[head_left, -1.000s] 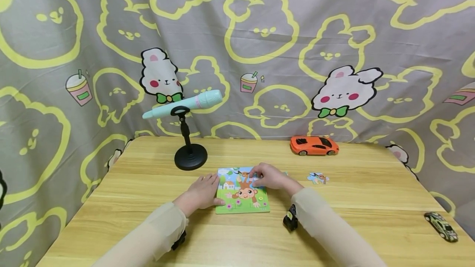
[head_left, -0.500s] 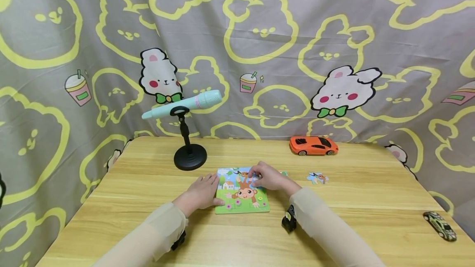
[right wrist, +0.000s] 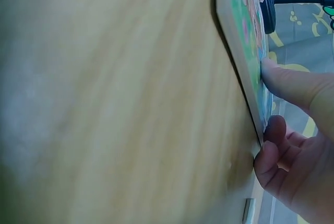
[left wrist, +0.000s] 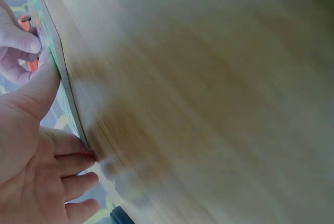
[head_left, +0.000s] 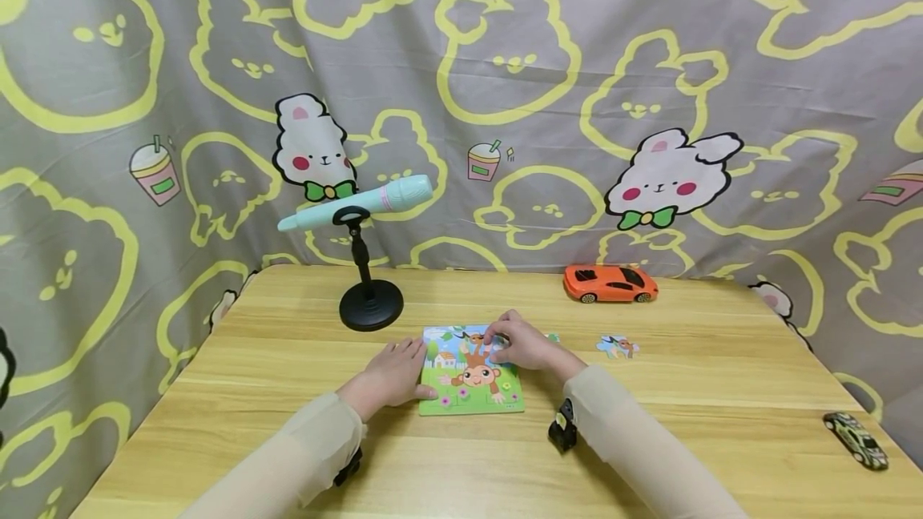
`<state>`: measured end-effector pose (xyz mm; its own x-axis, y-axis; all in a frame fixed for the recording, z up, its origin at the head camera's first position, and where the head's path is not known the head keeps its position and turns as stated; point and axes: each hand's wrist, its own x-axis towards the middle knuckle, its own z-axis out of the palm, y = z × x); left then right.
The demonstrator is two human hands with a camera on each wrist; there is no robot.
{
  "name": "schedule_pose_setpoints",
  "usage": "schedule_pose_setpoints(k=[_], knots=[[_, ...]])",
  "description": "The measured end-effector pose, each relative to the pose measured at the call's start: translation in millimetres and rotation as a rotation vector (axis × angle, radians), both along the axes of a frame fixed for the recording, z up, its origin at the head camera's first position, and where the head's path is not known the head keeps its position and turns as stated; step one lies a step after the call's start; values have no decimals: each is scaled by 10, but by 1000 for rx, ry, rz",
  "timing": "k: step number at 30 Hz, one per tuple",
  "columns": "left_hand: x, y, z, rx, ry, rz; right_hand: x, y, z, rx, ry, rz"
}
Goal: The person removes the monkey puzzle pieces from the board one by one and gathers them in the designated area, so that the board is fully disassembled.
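Note:
A wooden jigsaw puzzle point(head_left: 461, 400) with a monkey picture lies flat on the table in the head view. My left hand point(head_left: 389, 375) rests at its left side, fingers fairly straight along the edge, thumb over the lower left corner. Over the puzzle's upper right part, my right hand point(head_left: 530, 343) has bent fingers and thumb on a puzzle piece, mostly hidden beneath them. In the right wrist view the thumb point(right wrist: 289, 83) touches the picture and the other fingers curl by the puzzle's edge. Loose puzzle pieces lie to the right, one in plain sight point(head_left: 618, 346), another point(head_left: 554, 337) partly behind the right hand.
A mint toy microphone point(head_left: 360, 205) sits on a black stand point(head_left: 371, 305) at the back left. An orange toy car point(head_left: 610, 284) stands at the back right, and a small camouflage toy car point(head_left: 856, 440) near the right edge. A patterned curtain point(head_left: 461, 102) hangs behind the table.
Both hands keep their places on the puzzle. The right hand and wrist shift only very slightly.

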<state>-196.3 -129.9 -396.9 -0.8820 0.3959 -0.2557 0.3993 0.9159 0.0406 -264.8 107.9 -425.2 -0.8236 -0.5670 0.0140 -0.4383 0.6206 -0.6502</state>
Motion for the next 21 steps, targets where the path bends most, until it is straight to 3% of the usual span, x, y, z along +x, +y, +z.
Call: schedule_pose_setpoints(k=[5,15,21], knots=[[0,8,4,-8,-7,2,10,2,5,-15,-7,-11],[3,-1,-13,4,-1,-7,-9,61,9,-50,76,-68],[0,-4,-12,-1,-5,-6,-18,130,74,-157,20,-75]])
